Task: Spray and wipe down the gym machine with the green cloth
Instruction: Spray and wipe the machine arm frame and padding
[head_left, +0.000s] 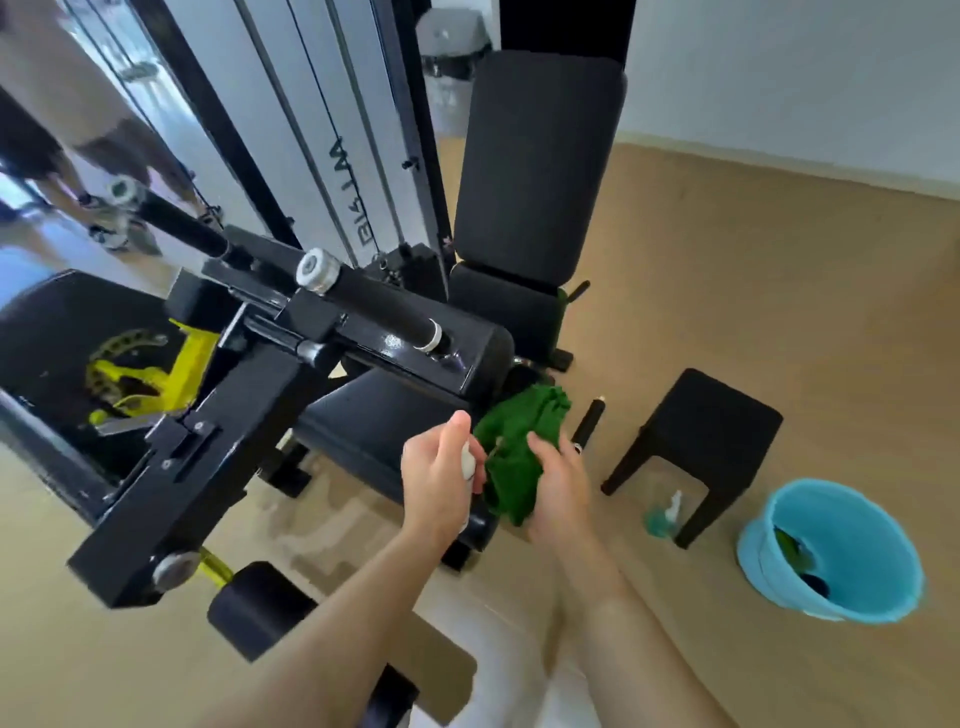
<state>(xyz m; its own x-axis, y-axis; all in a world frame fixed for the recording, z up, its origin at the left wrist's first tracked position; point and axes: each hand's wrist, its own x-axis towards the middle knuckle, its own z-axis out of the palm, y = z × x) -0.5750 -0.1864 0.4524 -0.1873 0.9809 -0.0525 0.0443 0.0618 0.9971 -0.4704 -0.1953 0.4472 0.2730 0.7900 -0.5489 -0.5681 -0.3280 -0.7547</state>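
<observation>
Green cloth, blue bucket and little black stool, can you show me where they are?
green cloth (511, 452): head view, on its bunched-up middle.
blue bucket (852, 530): head view, on its bare inner wall.
black stool (711, 410): head view, on its flat top.

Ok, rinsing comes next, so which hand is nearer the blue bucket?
Right. The right hand, holding the green cloth, is left of the bucket; the left hand, gripping the spray bottle, lies farther left.
</observation>
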